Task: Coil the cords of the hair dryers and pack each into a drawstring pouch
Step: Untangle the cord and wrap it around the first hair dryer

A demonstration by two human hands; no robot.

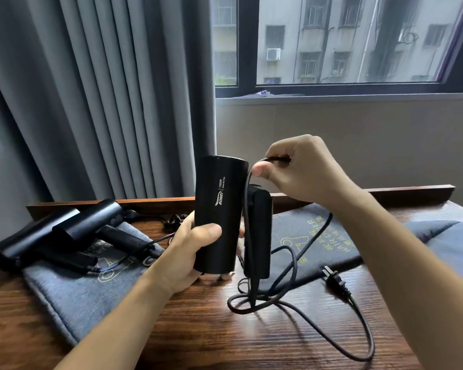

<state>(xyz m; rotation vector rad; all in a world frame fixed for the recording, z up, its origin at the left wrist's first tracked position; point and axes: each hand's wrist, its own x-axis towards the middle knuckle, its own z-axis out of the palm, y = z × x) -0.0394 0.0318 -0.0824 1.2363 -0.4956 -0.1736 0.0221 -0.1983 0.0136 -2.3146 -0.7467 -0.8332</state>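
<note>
Head view – left hand [190, 252] grips dryer [219, 209], right hand [302, 169] pinches cord [292, 265]

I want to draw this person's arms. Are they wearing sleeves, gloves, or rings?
No. The left hand and right hand are bare, without gloves, and no rings or watch show. Both forearms are uncovered down to the picture's edge, so no sleeves appear.

Three black hair dryers — one held upright [219, 209], two lying at the left [32, 236] [91, 222]. Three grey drawstring pouches on the table [225, 329] — one under the left pair [72, 284], two to the right [305, 236] [455, 244]. One loose cord [318, 316] with one plug [334, 281]. Two hands [190, 252] [300, 169].
</note>
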